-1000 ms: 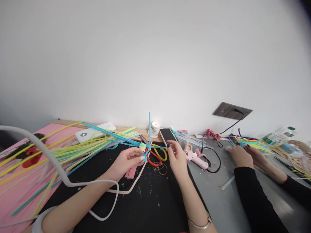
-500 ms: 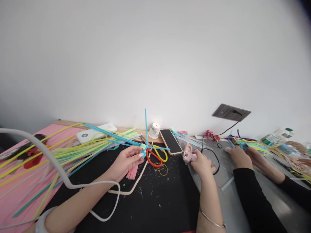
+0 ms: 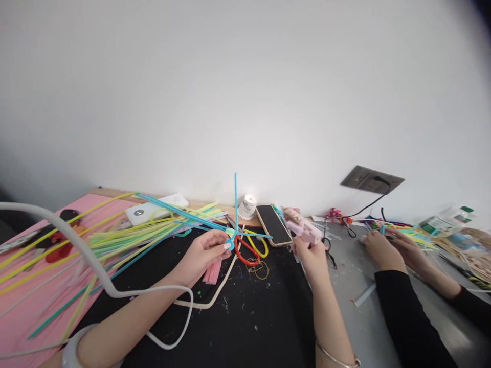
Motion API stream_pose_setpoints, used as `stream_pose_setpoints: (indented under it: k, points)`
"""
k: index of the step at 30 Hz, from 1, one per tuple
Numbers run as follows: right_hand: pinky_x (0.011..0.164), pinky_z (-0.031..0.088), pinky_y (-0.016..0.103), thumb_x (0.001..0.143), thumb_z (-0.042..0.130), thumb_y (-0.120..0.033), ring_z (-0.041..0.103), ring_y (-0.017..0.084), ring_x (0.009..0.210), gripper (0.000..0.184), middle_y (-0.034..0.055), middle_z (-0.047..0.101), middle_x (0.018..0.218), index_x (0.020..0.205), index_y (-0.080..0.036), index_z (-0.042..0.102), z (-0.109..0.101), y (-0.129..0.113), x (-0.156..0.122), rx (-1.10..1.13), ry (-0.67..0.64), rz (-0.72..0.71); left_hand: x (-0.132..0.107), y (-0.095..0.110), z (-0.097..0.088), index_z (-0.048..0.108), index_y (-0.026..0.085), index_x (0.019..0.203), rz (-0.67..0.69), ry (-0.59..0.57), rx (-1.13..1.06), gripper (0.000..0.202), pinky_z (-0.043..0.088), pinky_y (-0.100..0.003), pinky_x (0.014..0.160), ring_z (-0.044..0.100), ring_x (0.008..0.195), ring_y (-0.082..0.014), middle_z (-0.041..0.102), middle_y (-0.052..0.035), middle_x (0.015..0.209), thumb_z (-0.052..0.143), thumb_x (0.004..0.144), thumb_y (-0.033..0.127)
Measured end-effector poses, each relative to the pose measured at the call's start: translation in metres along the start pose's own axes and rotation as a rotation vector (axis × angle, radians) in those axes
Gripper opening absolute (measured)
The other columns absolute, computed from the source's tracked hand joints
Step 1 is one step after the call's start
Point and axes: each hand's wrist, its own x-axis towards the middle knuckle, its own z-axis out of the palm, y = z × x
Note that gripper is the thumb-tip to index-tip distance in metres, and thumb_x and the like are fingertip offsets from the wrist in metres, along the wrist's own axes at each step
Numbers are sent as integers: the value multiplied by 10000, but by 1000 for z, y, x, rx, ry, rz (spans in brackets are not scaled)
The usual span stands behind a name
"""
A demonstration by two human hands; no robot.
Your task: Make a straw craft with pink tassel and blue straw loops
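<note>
My left hand (image 3: pixel 203 254) pinches a small knot of blue straws (image 3: pixel 231 239) above the black mat (image 3: pixel 245 317); one blue strand (image 3: pixel 236 202) sticks straight up and another runs right toward the phone. My right hand (image 3: pixel 312 258) is closed round the handle of a pink glue gun (image 3: pixel 303 228), lifted off the table with its nozzle pointing left, its black cord (image 3: pixel 328 245) trailing to the right. The glue gun is a short way right of the straw knot, not touching it.
A heap of yellow, green and blue straws (image 3: pixel 115 237) lies at the left over a pink mat (image 3: pixel 23 301). Red and yellow scissors (image 3: pixel 249 249), a lit candle (image 3: pixel 248 205), a phone (image 3: pixel 273 224) and a white power bank (image 3: pixel 157 208) lie behind. Another person's hands (image 3: pixel 395 248) work at the right.
My right hand let go of the straw, reached right to the glue gun on the grey table, gripped it and lifted it toward the straw knot. My left hand kept its hold.
</note>
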Motion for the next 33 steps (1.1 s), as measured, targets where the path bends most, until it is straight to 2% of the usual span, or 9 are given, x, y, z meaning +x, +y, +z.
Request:
stream_pose_setpoints:
  k: [2,4,9,21,27,33]
  points:
    - [431,298,241,727,638,-447,404,120,429,349,-36,505,487,905,-146,641,11,-1,-7,201,-210,39,0,0,0,652,184,839,5,-7,-1,323,526,-321,826,625,763,-128,652,5,825,848,604,289]
    - [413,285,230,723,664,-458,405,115,421,399,-37,518,486,978,-152,640,21,-3,-15,304,-399,110,1,0,-1,652,184,837,3,-15,-5,323,526,-319,823,624,749,-124,652,6,818,848,604,291]
    - [390,275,204,675,718,-369,354,75,383,356,-64,498,489,962,-175,640,39,-9,-30,396,-593,197,1,-1,-1,654,181,833,-1,-7,-37,334,533,-305,800,625,732,-118,649,16,795,861,590,279]
    - [367,281,193,717,671,-321,349,74,368,199,-73,466,459,868,-192,656,45,-9,-32,351,-635,210,1,-3,-2,661,177,846,-2,-36,-82,329,544,-262,762,631,715,-102,654,15,792,866,605,268]
    - [374,292,183,746,644,-316,364,71,385,238,-70,470,481,937,-175,651,45,-2,-30,316,-678,195,2,-4,-3,661,177,849,1,-47,-82,326,542,-260,762,634,706,-98,654,17,791,863,612,274]
    - [380,313,184,738,632,-300,379,71,392,223,-64,474,493,920,-173,651,44,0,-29,310,-694,200,2,-4,-2,665,177,847,5,-50,-82,309,544,-258,761,636,706,-97,656,16,797,858,622,265]
